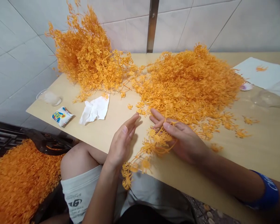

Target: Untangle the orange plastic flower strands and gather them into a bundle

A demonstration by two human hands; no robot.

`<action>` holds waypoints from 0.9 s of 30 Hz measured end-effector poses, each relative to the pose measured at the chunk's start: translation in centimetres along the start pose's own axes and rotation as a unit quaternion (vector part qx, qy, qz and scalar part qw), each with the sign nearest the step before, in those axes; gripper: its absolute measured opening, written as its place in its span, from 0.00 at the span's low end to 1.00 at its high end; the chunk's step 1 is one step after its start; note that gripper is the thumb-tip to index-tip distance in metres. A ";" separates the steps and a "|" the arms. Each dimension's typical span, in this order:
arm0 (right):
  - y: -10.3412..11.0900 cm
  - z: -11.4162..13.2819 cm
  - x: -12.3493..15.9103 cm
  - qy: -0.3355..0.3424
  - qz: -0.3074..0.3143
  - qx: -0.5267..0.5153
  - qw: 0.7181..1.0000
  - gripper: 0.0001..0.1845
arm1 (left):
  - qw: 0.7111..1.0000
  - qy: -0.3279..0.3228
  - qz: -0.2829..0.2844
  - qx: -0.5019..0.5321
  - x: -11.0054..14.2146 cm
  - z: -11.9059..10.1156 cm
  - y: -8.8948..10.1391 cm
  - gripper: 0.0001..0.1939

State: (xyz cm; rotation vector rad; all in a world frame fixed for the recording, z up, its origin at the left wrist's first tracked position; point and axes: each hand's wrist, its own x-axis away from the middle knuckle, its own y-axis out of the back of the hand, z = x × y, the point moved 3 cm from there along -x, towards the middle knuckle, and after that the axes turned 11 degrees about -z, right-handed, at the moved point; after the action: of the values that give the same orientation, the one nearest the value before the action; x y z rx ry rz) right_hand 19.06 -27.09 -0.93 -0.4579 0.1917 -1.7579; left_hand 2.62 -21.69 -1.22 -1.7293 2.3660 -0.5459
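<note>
My right hand (184,137) pinches an orange plastic flower sprig (157,141) between thumb and fingers. The sprig hangs down to the left, past the table's front edge. Beside it, my left hand (124,137) is upright at the edge, fingers stretched out together, holding nothing. Just beyond my right fingertips spreads a wide pile of orange plastic sprigs (189,81). A taller heap of the same sprigs (84,53) leans against the wall at the back left, and thin stems link the two piles.
On the table (91,133) lie a crumpled tissue (95,109), a small printed packet (62,116) and a clear plastic cup (49,97). White paper (263,73) and clear plastic (270,96) are at the right. More orange sprigs (21,180) fill the lower left beside a dark chair (44,141).
</note>
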 end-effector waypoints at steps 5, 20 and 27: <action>-0.8 0.2 0.9 0.019 0.119 0.032 0.992 0.14 | 1.000 0.004 0.020 -0.012 0.3 0.1 0.1 0.21; -3.3 -1.0 2.4 -0.109 0.199 0.211 0.951 0.22 | 0.991 0.091 0.063 -0.076 0.9 -0.2 -0.5 0.16; -3.2 -0.8 2.2 -0.074 0.235 0.214 0.945 0.30 | 0.996 0.045 -0.082 -0.007 0.2 0.2 -0.4 0.14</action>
State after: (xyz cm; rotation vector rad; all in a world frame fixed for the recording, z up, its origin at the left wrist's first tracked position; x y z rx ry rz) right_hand 15.49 -28.56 -0.04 -0.2005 -0.1787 -1.2406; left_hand 2.97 -22.05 -1.22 -1.9568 2.3038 -0.6441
